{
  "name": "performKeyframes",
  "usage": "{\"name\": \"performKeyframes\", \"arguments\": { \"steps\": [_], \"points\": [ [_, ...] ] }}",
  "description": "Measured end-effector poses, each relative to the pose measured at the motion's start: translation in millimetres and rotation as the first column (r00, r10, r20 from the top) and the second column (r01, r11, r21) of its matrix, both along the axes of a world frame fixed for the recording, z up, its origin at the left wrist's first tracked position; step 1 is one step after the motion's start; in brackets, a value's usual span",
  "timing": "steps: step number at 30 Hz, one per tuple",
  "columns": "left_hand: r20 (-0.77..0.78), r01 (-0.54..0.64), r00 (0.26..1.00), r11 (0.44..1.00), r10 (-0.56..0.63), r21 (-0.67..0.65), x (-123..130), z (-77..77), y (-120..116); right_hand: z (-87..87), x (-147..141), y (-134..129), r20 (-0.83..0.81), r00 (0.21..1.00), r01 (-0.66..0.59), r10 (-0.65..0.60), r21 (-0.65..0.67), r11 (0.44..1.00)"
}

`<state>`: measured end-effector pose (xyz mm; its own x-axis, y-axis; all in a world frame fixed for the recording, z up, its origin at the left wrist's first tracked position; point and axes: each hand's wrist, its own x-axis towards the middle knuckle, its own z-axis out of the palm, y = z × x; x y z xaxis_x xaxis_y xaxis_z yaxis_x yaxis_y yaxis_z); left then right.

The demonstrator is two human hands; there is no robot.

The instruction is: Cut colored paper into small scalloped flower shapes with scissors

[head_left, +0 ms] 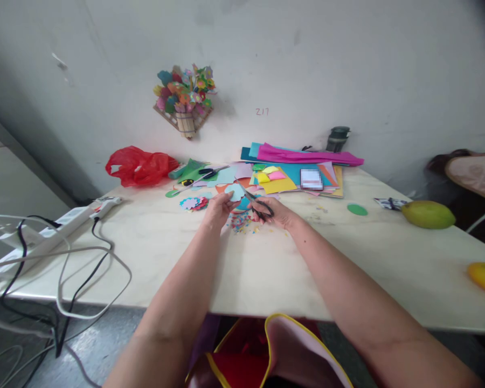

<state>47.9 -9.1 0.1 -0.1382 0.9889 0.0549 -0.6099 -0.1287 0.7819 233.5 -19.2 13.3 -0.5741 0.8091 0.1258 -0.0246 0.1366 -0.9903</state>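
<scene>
My left hand (221, 207) pinches a light blue paper cutout (235, 191) with a rounded, scalloped edge. The fingers of my right hand (272, 212) are wrapped through the dark handles of a pair of scissors (250, 197), whose blades point at the cutout's right side. Whether the blades touch the paper is too small to tell. Beneath both hands lies a heap of small coloured paper scraps (242, 222). Just left of my left hand rests a stack of flower-shaped paper cutouts (193, 202) in blue, lilac and red.
Coloured paper sheets (281, 184), a phone (311, 179) and a second pair of scissors (210, 172) lie at the back. A red plastic bag (137, 166) sits back left. Power strips (44, 242) with loose cables line the left edge. A green mango (428, 214) lies right.
</scene>
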Motion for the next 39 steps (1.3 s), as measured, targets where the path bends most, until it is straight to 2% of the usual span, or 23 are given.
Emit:
{"name": "performKeyframes", "arguments": {
  "steps": [11,20,27,32,39],
  "points": [
    [0.010,0.005,1.000,1.000,-0.005,-0.003,0.5,0.8,0.0,4.9,-3.4,-5.2,-0.040,0.999,0.027,-0.030,-0.070,0.997],
    [0.007,-0.014,1.000,1.000,0.014,-0.009,4.6,3.1,-2.9,-6.4,-6.6,2.9,-0.030,0.999,0.037,-0.037,-0.014,0.999],
    [0.012,-0.037,0.999,0.999,0.037,-0.007,7.7,3.4,-2.5,-4.1,-11.8,-0.3,-0.040,0.996,0.075,-0.077,-0.034,0.997],
    [0.015,-0.040,0.999,0.999,0.040,-0.003,9.8,2.3,-1.7,-7.4,-13.5,1.4,-0.059,0.995,0.088,-0.086,0.035,0.996],
    [0.029,-0.043,0.999,0.999,0.043,0.013,10.3,1.4,-2.2,-8.4,-16.4,3.0,-0.120,0.966,0.229,-0.228,-0.009,0.973]
  ]
}}
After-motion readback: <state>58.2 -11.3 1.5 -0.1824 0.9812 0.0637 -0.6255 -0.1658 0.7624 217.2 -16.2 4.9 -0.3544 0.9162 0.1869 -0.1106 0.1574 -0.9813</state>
